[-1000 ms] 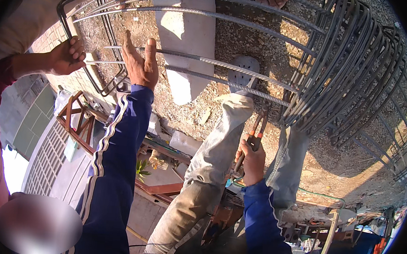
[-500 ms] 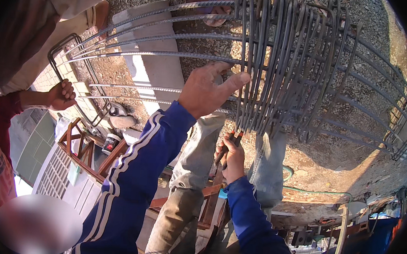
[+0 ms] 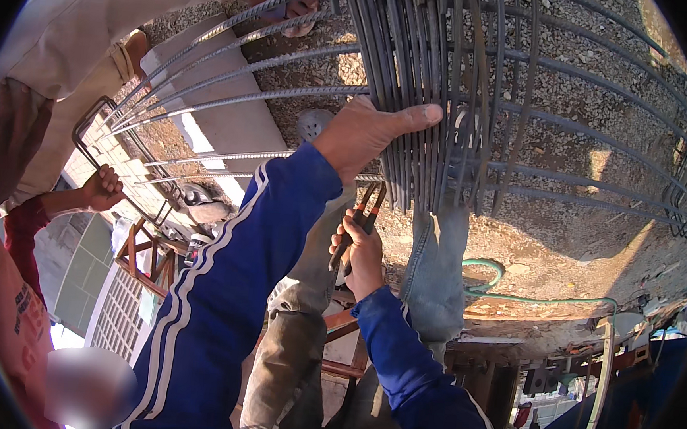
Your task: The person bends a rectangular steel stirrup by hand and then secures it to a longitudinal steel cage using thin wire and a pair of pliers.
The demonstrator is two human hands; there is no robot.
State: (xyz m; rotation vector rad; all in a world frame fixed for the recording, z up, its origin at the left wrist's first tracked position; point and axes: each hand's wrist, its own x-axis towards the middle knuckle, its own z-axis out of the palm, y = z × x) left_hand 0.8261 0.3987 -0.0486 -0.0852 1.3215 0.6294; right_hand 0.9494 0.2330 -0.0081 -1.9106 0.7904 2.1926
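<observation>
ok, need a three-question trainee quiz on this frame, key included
1. Which hand holds the pliers?
2. True or false: the left hand has its thumb in front of the bundled bent bars.
3. What colour is the hose on the ground? a) red b) green c) white

Key: 1. the right hand; 2. true; 3. b

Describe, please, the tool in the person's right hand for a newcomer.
Find the crowded dark steel hoops at the upper centre. Just left of their lower ends, the right hand grips a pliers-like tool. Orange patches on its dark arms set it apart from the plain grey bars.
</observation>
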